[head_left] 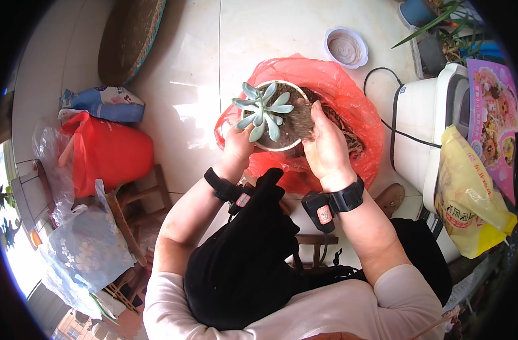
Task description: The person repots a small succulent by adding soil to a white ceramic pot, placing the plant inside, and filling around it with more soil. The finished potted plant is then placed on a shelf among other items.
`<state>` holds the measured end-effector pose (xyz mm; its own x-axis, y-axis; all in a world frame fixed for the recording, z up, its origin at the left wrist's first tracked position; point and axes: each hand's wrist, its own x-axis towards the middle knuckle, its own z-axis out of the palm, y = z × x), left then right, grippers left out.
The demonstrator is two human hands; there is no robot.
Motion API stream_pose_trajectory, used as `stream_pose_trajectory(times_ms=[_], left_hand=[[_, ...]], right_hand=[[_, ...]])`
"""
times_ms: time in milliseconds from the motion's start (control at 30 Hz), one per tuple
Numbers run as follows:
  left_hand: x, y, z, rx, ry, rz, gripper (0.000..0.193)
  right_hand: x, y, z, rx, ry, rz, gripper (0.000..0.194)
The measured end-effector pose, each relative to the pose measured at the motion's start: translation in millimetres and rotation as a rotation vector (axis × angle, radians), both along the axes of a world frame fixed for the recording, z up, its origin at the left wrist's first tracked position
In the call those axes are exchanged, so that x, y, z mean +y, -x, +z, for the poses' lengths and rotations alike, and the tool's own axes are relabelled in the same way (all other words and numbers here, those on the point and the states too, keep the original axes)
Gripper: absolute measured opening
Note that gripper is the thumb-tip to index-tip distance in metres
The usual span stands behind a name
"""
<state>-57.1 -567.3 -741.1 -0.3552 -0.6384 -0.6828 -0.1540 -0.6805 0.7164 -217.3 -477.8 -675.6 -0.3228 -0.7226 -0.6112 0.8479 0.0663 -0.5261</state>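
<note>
A pale green rosette succulent (263,108) stands in a round, light-rimmed pot (280,149), towards its left side. Dark soil (287,127) fills the pot around the plant. My left hand (236,146) grips the pot's near left edge, its fingers partly hidden beneath the leaves. On the right, my right hand (328,146) is cupped at the rim with loose soil against its palm and fingers; the soil there is blurred. Below the pot spreads a red plastic bag (352,93), its mouth wide, with dry roots and dark soil (348,138) inside.
A soil-crusted pale purple bowl (346,47) sits on the tiled floor beyond the bag. To the right are a white bin-like container (416,123), a black cable (380,70) and a yellow plastic bag (467,195). At left stand a red bag (110,148) and a large basin (129,42).
</note>
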Motion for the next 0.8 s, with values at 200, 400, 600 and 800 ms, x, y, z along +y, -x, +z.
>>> stream_pose_trajectory(times_ms=[200,400,600,800], left_hand=[[-3,-3,-6,-0.103,0.023,-0.026,0.029],[0,-8,-19,-0.049,0.085,0.008,0.033],[-3,-14,-28,-0.047,0.091,-0.031,0.037],[-2,-17,-16,0.069,0.110,-0.053,0.036]], right_hand=[[17,-3,-14,0.762,-0.084,0.396,0.044],[26,-27,-49,1.904,0.081,0.777,0.053],[28,-13,-61,2.002,0.114,0.827,0.065],[9,-7,-60,2.009,0.218,0.814,0.053]])
